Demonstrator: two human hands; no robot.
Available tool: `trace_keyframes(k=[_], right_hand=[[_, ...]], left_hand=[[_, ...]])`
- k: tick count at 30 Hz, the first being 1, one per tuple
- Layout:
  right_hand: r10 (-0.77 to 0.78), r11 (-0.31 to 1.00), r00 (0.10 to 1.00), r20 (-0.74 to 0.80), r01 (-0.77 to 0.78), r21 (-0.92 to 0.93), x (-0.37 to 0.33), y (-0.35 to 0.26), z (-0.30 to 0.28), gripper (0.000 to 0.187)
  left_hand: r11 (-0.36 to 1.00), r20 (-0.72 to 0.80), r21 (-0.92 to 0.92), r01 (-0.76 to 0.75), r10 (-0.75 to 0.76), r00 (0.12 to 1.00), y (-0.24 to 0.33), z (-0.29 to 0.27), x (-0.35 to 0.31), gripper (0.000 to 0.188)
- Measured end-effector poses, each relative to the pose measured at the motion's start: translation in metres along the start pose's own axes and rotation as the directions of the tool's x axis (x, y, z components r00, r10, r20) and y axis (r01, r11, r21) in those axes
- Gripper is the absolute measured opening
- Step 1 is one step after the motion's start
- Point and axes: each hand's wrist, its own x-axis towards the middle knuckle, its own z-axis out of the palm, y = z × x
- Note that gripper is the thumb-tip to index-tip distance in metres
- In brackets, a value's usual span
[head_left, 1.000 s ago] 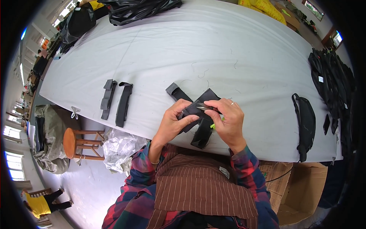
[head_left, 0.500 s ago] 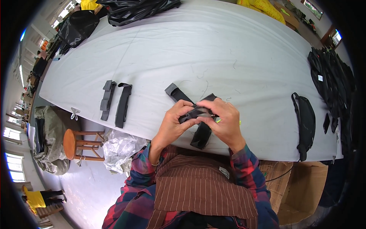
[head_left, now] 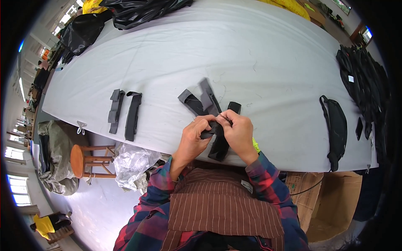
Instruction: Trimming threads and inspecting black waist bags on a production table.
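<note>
My left hand (head_left: 195,134) is closed around one end of a black fabric strap (head_left: 208,95). The strap's far part rises above the hands, slightly blurred. At its edge, the thumb and fingers of my right hand (head_left: 238,133) are pinched close to the left fingertips. Whether a loose thread is also between them is too small to see. Under and behind the hands lie a second black strap (head_left: 189,100) with a grey folded end and a third strap (head_left: 218,149), crossing it. Something bright yellow-green (head_left: 256,145) shows beside the right wrist; I cannot tell whether it is held.
Two more black straps (head_left: 133,117) lie on the white-covered table (head_left: 167,58) to the left. At right are a black pouch (head_left: 335,129) and a heap of black pieces (head_left: 362,83). Black bundles (head_left: 142,12) sit at the far left. A stool (head_left: 78,161) and cardboard box (head_left: 335,205) stand below.
The held strap has been turned so that its long part now points away from me above the hands. My right hand has shifted left and its fingers have drawn into a tighter pinch.
</note>
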Motion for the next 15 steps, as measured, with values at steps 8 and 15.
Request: trace_keyframes(k=[8, 15], right_hand=[[0.068, 0.988, 0.994, 0.091, -0.054, -0.145, 0.010, -0.001, -0.003, 0.015], [0.024, 0.998, 1.000, 0.004, -0.024, 0.051, 0.001, -0.004, -0.020, 0.019]], left_hand=[[0.975, -0.136, 0.203, -0.093, 0.122, 0.983, -0.007, 0.004, -0.003, 0.034], [0.985, -0.251, 0.160, -0.061, 0.101, 0.963, -0.012, 0.002, -0.007, 0.034]])
